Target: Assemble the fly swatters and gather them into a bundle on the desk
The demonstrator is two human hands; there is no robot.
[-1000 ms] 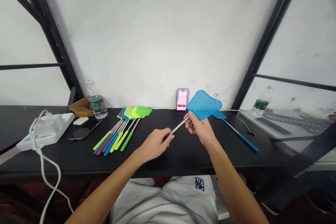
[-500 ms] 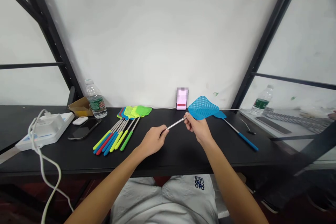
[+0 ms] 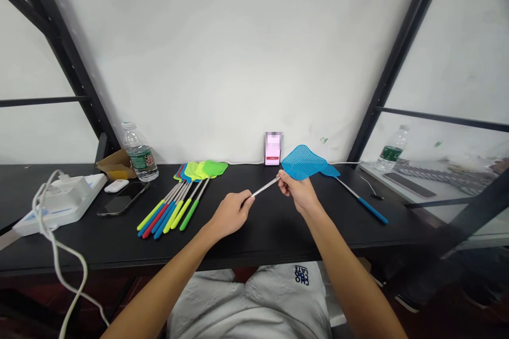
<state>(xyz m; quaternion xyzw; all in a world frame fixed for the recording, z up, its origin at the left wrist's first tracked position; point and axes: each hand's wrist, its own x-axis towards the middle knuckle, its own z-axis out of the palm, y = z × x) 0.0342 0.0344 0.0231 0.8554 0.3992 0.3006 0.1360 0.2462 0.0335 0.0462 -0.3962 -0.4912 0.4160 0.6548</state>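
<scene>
Between my hands, above the black table, is a blue fly swatter with a perforated head and a metal rod. My left hand is closed round its lower end, and the grip is hidden inside my fist. Just below the head, my right hand pinches the rod with thumb and fingers. A second blue fly swatter lies on the table at the right, its head partly behind the held one. Over to the left lies a fanned row of fly swatters in green, yellow, blue and red, handles toward me.
A phone with a lit screen leans on the wall. At the left are a power strip, a dark phone, a white case, a cardboard box and a water bottle. A short cable lies at the right.
The view has shifted slightly, so the table items sit a little further left. Both hands keep the same hold on the blue fly swatter.
</scene>
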